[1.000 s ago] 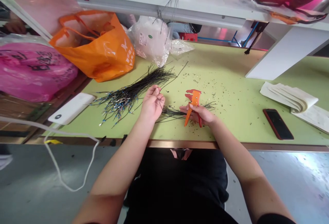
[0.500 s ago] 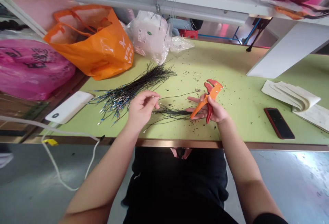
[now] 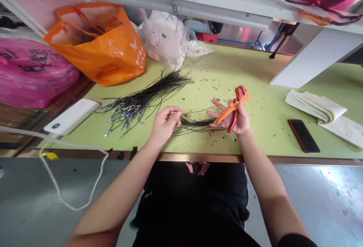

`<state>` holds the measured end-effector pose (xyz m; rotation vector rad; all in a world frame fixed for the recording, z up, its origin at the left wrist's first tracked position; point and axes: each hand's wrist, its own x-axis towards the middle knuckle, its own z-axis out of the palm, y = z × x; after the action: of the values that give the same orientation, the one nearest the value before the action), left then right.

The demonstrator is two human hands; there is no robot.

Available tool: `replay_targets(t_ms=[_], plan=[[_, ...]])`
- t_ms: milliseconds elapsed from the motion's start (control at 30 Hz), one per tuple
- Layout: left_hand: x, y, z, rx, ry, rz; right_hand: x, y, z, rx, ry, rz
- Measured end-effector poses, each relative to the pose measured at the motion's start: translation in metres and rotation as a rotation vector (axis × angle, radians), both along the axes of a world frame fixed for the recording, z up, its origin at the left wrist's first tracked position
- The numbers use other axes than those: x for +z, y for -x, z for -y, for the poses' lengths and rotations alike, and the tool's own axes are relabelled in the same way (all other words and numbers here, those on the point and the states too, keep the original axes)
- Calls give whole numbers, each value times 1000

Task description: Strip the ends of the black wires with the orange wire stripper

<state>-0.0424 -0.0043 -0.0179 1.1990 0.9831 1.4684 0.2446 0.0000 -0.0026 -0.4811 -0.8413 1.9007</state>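
Note:
My left hand (image 3: 164, 126) is closed in a pinch, thumb against forefinger, on the end of a thin black wire that runs off toward the right. My right hand (image 3: 242, 121) holds an orange and red wire stripper (image 3: 227, 114) by the thumb and palm, with its other fingers spread and its jaws pointing up and away. Between the hands lies a small bundle of black wires (image 3: 198, 122). Farther left on the green table is a larger pile of black wires (image 3: 159, 90), many with blue and bare metal ends (image 3: 127, 112).
Wire scraps (image 3: 217, 135) litter the green table (image 3: 244, 65). An orange bag (image 3: 113, 50), a pink bag (image 3: 34, 71) and a clear plastic bag (image 3: 164, 37) stand at the left and back. A white power bank (image 3: 72, 116) lies left; a phone (image 3: 303, 135) and folded cloth (image 3: 317, 105) lie right.
My left hand has moved right and slightly down, closer to the small wire bundle. The stripper has tilted and turned in my right hand, its jaws now farther right.

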Motion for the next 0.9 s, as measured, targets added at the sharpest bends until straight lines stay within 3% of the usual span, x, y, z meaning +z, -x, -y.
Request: replay_targets(t_ms=[167, 267, 467, 667, 800, 900], plan=[[-5, -21, 9, -50, 14, -41, 3, 4, 1, -24, -18, 30], [-4, -19, 15, -77, -60, -126, 1, 6, 1, -49, -71, 80], [12, -2, 18, -118, -203, -547, -5, 16, 2, 11, -86, 149], [33, -32, -5, -297, -194, -790, -6, 24, 4, 95, -68, 209], [37, -41, -26, -431, -202, -776, -6, 18, 0, 9, -94, 207], [35, -40, -37, -434, -252, -803, -6, 17, -1, -68, -111, 220]])
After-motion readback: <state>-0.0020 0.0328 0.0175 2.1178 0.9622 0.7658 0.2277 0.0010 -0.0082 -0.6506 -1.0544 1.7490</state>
